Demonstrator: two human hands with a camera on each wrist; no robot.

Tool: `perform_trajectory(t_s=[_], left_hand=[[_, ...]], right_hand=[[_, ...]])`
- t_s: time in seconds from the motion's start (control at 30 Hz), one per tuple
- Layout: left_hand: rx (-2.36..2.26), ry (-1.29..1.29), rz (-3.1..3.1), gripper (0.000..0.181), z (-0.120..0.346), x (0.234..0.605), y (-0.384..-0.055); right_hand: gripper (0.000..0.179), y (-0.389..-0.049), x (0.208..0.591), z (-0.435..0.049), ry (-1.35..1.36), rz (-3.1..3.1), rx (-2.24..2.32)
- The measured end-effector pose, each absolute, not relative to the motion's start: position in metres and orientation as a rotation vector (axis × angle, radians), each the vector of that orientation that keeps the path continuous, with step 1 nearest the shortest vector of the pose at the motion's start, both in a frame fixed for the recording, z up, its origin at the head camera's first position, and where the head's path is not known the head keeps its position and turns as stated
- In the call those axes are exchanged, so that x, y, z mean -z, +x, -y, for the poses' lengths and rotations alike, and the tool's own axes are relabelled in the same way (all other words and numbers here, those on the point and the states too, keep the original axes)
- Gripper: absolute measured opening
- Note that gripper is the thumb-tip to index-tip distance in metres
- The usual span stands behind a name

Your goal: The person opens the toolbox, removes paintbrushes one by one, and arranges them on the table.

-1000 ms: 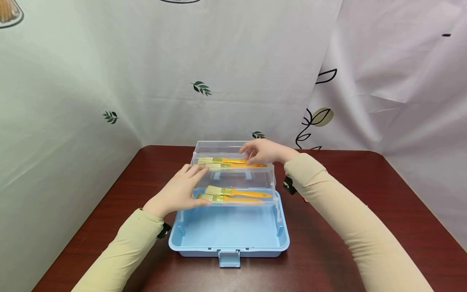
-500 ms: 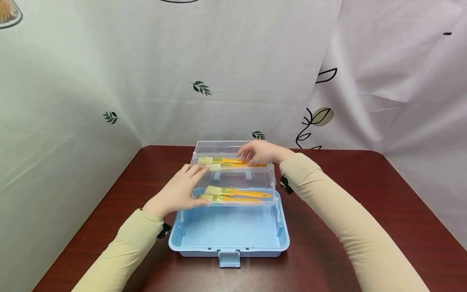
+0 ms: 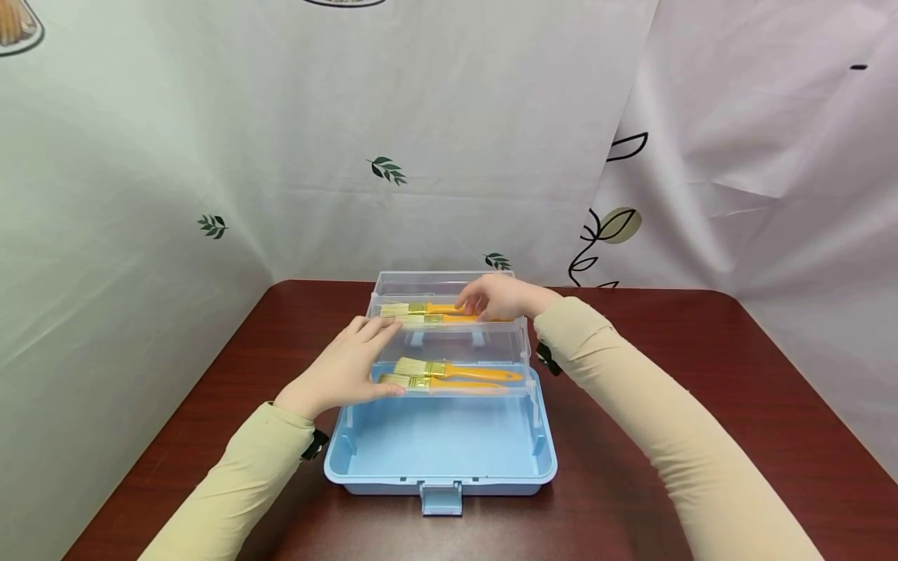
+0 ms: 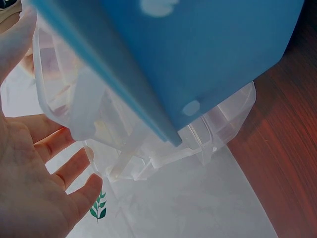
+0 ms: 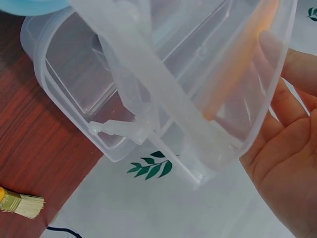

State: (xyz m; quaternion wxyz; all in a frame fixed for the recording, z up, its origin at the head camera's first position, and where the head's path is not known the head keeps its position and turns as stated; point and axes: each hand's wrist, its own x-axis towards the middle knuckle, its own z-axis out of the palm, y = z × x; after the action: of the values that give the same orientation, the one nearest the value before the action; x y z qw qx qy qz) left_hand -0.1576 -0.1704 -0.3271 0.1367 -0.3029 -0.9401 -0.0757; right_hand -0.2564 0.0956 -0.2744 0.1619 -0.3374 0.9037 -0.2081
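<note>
In the head view my right hand (image 3: 496, 296) reaches into the upper clear tray (image 3: 449, 327), thumb and fingers bent around the handle end of the paintbrushes, a gap showing between them. The right wrist view shows a fingertip beside an orange handle (image 5: 242, 59) behind the tray wall. Two paintbrushes (image 3: 414, 309) with orange handles lie in that tray; two more paintbrushes (image 3: 463, 372) lie in the lower clear tray (image 3: 515, 389). My left hand (image 3: 344, 362) is spread at the trays' left end, thumb by the lower tray, fingertips by the upper one.
The trays stand unfolded above a light blue toolbox (image 3: 442, 483) with its front latch (image 3: 442, 499) hanging down. It rests on a dark red table (image 3: 631, 460) in front of a pale patterned cloth (image 3: 491, 156). Another brush (image 5: 25, 206) lies on the table in the right wrist view.
My right hand has moved slightly left and lower, its fingers now down among the brush handles in the upper tray. My left hand and the toolbox stay in place.
</note>
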Motion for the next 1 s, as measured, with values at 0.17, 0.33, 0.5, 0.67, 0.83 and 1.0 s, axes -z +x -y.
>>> perform_trajectory(t_s=[0.17, 0.33, 0.5, 0.67, 0.83, 1.0], left_hand=[[0.221, -0.875, 2.729, 0.098, 0.1704, 0.3265, -0.1567], [0.208, -0.88, 2.726, 0.098, 0.1709, 0.3267, -0.1575], [0.205, -0.888, 2.721, 0.098, 0.1707, 0.3266, -0.1578], [0.21, -0.889, 2.717, 0.097, 0.1707, 0.3272, -0.1587], [0.202, -0.879, 2.729, 0.097, 0.1702, 0.3268, -0.1593], [0.196, -0.873, 2.739, 0.098, 0.1693, 0.3248, -0.1582]], right_hand=[[0.039, -0.2575, 0.2758, -0.0939, -0.976, -2.58, 0.568], [0.036, -0.2577, 0.276, -0.0925, -0.969, -2.576, 0.582], [0.036, -0.2583, 0.2768, -0.0919, -0.957, -2.575, 0.596], [0.038, -0.26, 0.2776, -0.0909, -0.95, -2.563, 0.606], [0.04, -0.2609, 0.2767, -0.0887, -0.953, -2.549, 0.592], [0.04, -0.2614, 0.2753, -0.0874, -0.952, -2.536, 0.566]])
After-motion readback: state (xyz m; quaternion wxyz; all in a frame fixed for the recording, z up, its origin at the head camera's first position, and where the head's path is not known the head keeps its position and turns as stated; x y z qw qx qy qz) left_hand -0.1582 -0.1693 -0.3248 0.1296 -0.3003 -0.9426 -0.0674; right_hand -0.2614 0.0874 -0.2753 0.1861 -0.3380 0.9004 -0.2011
